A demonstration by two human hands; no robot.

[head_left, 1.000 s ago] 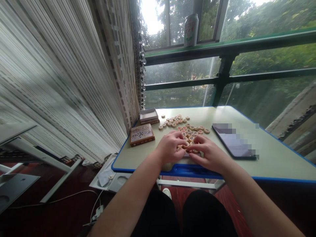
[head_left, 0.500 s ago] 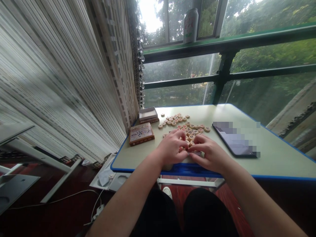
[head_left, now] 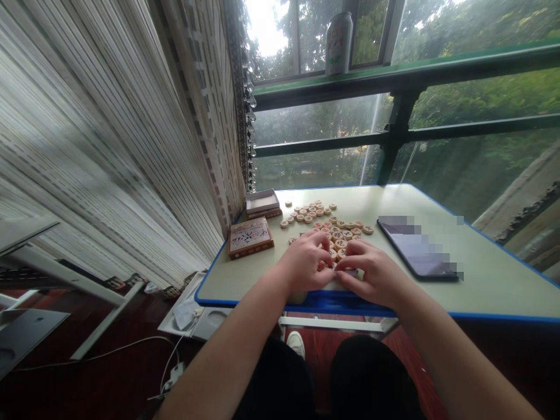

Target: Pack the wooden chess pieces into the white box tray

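Round wooden Chinese chess pieces (head_left: 339,235), marked in red and dark characters, lie in a heap between and beyond my hands near the table's front edge. My left hand (head_left: 308,261) is curled, with a red-marked chess piece (head_left: 321,265) between its fingers and thumb. Opposite it, my right hand (head_left: 366,268) bends its fingers inward at the near pieces, thumb close to the left thumb. What the right fingers grip is hidden. A thin greyish edge (head_left: 352,272) shows under the right fingers; I cannot tell what it belongs to.
A lidded box (head_left: 251,235) with Chinese characters lies at the table's left. Behind it an open, light-lined box part (head_left: 262,200) rests on another box. A dark tablet (head_left: 417,248) lies right of the pieces. A can (head_left: 338,45) stands on the window ledge.
Both hands keep nearly the same place, with only slight finger movement among the pieces. The view has shifted a little; the pieces and boxes stay put.
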